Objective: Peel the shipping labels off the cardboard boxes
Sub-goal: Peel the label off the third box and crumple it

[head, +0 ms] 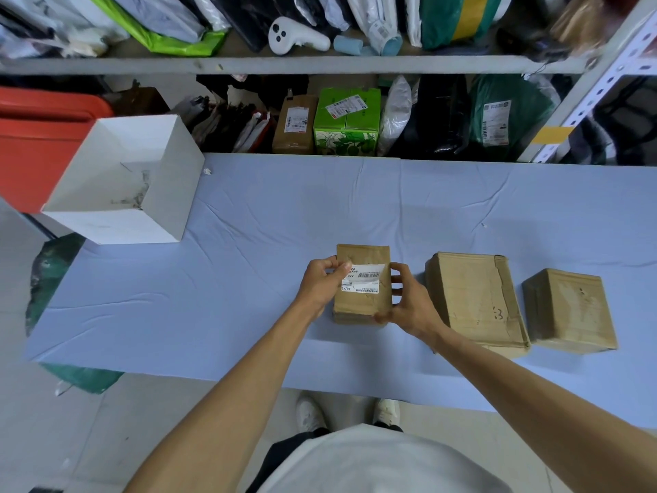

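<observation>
While your right hand (409, 302) grips the small cardboard box (357, 306) by its right side, your left hand (320, 284) pinches the left edge of its shipping label (369, 279). The box sits mid-desk (231, 279) — a larger box (474, 297) and an end box (569, 309) at three o'clock, a white carton (121, 179) at ten.
</observation>
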